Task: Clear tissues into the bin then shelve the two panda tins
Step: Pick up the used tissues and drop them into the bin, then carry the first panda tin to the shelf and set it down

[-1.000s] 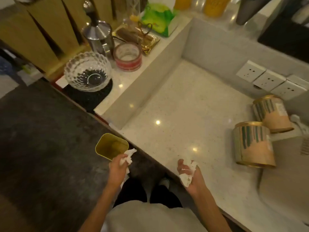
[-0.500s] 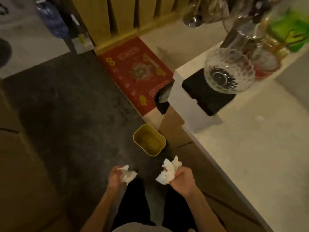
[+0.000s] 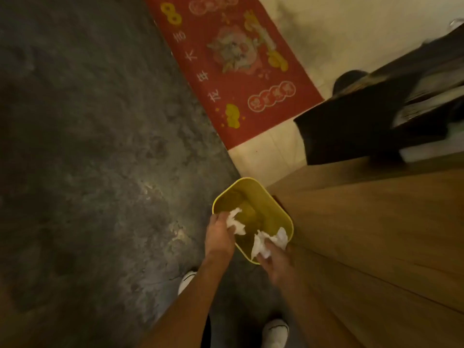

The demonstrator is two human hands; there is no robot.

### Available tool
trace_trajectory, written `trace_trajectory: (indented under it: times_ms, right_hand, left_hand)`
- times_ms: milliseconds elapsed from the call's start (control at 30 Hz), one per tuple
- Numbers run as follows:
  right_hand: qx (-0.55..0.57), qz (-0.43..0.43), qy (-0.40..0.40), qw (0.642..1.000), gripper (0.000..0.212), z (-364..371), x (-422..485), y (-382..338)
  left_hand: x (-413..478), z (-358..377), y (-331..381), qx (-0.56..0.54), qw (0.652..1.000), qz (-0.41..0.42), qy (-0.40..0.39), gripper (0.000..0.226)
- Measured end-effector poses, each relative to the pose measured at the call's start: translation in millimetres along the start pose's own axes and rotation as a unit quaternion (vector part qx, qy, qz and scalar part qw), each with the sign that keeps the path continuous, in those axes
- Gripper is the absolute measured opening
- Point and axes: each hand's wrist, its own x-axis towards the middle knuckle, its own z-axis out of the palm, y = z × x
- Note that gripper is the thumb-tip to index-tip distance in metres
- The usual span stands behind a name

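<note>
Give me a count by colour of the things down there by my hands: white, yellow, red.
White tissue wads: 2, one in the left hand, one in the right hand
White shoes: 2
Yellow bin: 1
Red mat: 1
Total: 6

The bin (image 3: 261,197) is small and yellow, with rounded corners and an open top. It stands upright on the dark floor, right beside a brown wooden wall. Inside it looks dim, and what lies at the bottom is hard to tell.

There are two white tissues, both crumpled up. One tissue (image 3: 235,221) is held over the left side of the bin's open top. The other tissue (image 3: 269,242) is bigger and is held over the near right corner of the bin, partly covering its rim.

The panda tins do not show here.
</note>
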Motion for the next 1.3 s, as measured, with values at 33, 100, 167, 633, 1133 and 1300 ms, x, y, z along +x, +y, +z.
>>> trace_trajectory:
  times_ms: [33, 100, 167, 633, 1133, 1300]
  right_hand:
    - [0.006, 0.009, -0.008, 1.0, 0.058, 7, 23, 0]
    - [-0.046, 0.019, -0.021, 0.999, 0.061, 20, 57, 7]
    - [-0.129, 0.008, -0.02, 0.991, 0.082, 19, 73, 15]
    - [-0.51, -0.226, 0.051, 0.828, 0.017, -125, -201, -33]
    - [-0.432, -0.313, 0.21, 0.819, 0.032, -329, -484, 20]
    - [-0.331, -0.265, 0.287, 0.859, 0.026, -434, -512, 105]
  left_hand:
    - [19, 13, -4, 0.043, 0.999, 0.012, -0.03, 0.046]
    - [46, 36, -11, 0.179, 0.979, 0.028, -0.098, 0.067]
    - [56, 49, -19, 0.299, 0.944, 0.032, -0.138, 0.077]
    - [-140, -110, 61, 0.498, 0.841, 0.173, -0.119, 0.034]
    - [-421, -125, 225, 0.513, 0.751, 0.376, -0.178, 0.022]
    - [-503, -55, 232, 0.526, 0.69, 0.442, -0.228, 0.021]
